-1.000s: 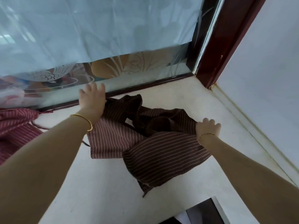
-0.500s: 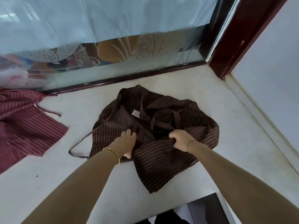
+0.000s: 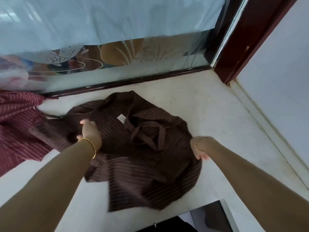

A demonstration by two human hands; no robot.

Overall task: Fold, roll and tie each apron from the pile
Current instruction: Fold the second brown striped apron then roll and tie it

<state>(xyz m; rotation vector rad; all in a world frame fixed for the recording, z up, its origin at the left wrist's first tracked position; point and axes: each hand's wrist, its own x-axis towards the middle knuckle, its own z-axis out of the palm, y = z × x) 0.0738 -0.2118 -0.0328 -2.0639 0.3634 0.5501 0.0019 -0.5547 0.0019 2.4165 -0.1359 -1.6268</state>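
A pale worktop meets a frosted, patterned glass panel behind. A dark red frame and a white wall stand on the right.

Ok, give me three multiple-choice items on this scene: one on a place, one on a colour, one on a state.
1. Where does the red striped apron lie relative to the brown striped apron?
A. to its left
B. to its right
C. under it

2. What colour is the bangle on the left wrist?
A. silver
B. gold
C. black

3. How does the brown striped apron lie?
A. rolled and tied
B. crumpled, straps loose on top
C. hung on the window

Answers:
1 A, it sits at the frame's left edge.
2 B, it shines yellow.
3 B, the left hand and right hand grip its rumpled edges.
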